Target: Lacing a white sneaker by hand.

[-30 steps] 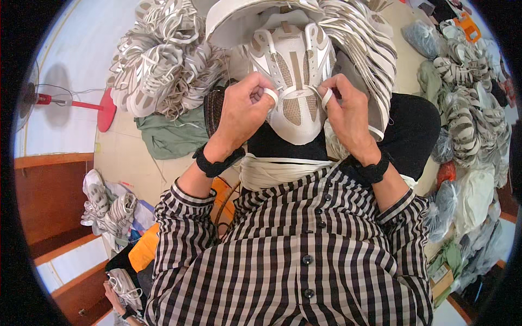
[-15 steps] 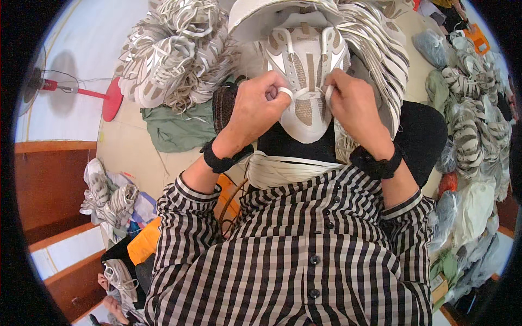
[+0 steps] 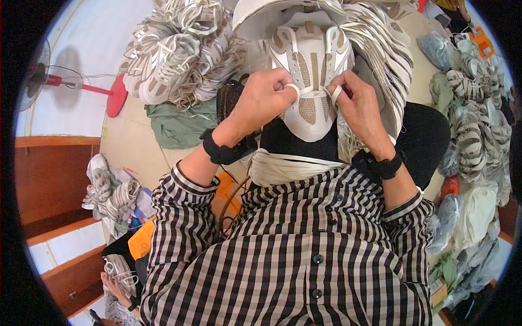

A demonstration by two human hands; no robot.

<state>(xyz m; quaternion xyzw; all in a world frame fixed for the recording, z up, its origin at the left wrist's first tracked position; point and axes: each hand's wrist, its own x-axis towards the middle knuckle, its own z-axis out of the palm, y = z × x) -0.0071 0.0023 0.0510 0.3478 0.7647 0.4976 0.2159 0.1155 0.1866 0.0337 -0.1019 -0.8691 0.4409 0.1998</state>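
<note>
A white and beige sneaker upper (image 3: pixel 310 126) rests toe toward me on a black surface over my lap. A white shoelace (image 3: pixel 314 90) crosses its lower throat near the toe, beneath the tongue's open row of eyelets. My left hand (image 3: pixel 262 100) is closed on the lace's left end, fingers curled and thumb pressed over it. On the other side, my right hand (image 3: pixel 360 106) pinches the right end between thumb and fingers. Both hands sit close beside the upper. The lace ends past my fists are mostly hidden.
A heap of laced uppers (image 3: pixel 179 54) lies far left by a green cloth (image 3: pixel 182 125) and a red-based fan (image 3: pixel 117 95). White laces (image 3: pixel 380 60) hang at right, and another bundle of laces (image 3: pixel 293 169) crosses my lap. Another person's hand (image 3: pixel 114 288) holds an upper at lower left.
My right hand has turned, its fingers opening slightly around the lace. The lace across the upper appears a little higher. The whole view has shifted slightly; the other person's hand has moved.
</note>
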